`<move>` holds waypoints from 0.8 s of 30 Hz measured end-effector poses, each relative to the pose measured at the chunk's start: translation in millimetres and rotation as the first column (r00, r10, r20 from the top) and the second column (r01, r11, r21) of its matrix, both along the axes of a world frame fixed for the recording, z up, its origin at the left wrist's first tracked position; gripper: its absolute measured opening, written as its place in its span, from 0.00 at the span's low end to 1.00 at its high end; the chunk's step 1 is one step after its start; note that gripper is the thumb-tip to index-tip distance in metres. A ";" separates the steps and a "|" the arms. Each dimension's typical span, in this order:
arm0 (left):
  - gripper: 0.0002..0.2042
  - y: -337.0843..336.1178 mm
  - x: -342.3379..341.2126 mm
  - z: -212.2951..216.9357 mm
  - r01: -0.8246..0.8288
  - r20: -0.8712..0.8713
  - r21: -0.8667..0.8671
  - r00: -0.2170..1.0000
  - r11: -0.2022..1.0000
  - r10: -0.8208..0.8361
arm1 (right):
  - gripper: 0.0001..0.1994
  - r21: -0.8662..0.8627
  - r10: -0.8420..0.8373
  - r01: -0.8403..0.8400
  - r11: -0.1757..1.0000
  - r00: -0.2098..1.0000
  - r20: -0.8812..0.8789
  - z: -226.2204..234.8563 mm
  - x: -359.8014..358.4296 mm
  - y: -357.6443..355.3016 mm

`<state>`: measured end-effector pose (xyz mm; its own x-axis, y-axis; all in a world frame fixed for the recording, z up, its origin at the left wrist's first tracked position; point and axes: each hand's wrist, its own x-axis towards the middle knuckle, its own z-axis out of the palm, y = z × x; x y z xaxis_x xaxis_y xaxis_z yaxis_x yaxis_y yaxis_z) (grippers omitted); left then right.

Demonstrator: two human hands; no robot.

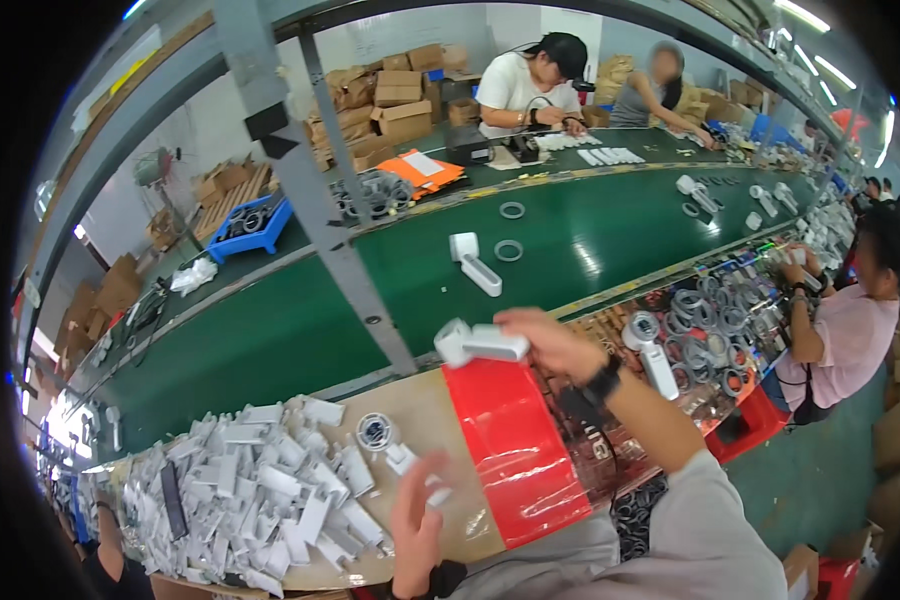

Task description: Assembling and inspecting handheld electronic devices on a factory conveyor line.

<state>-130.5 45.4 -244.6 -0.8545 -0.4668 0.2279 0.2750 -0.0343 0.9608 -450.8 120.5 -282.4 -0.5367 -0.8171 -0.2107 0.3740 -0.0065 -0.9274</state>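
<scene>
My right hand (555, 343) is closed on a white plastic housing (480, 343) with a round head and a flat handle. It is over the edge of the green conveyor belt, just above a red sheet (515, 450). My left hand (417, 520), somewhat blurred, has its fingers apart beside another white housing (402, 460). That one lies on the tan worktop with its round, dark-centred head facing up. I cannot tell whether the fingers touch its handle. A big heap of white plastic handle parts (270, 485) covers the worktop to the left.
On the green belt (390, 270) are a white housing (475, 265) and grey rings (509, 250). More rings (705, 335) and a white housing (655, 360) lie to the right. A metal post (320, 200) rises ahead on the left. Co-workers sit across the belt and at right.
</scene>
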 end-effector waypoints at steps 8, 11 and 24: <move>0.32 33.0 -75.2 -23.1 -0.130 0.183 0.262 0.980 0.956 0.083 | 0.21 0.200 0.300 -0.225 0.953 0.650 -0.698 64.3 151.5 124.0; 0.30 28.7 -69.7 -31.5 -0.051 0.216 0.387 0.976 0.921 -0.037 | 0.22 0.413 0.787 -0.699 0.583 0.363 -0.498 93.5 122.3 115.1; 0.33 22.2 -39.6 -53.8 0.141 0.147 0.202 0.974 0.969 -0.173 | 0.11 0.384 0.304 0.428 0.818 0.245 -0.921 -46.0 -174.0 -63.2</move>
<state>-170.1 67.5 -298.4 -0.9387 -0.3448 0.0005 0.0923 -0.2497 0.9639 -624.8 57.3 -328.4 -0.6648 -0.7284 0.1656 -0.7178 0.5614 -0.4118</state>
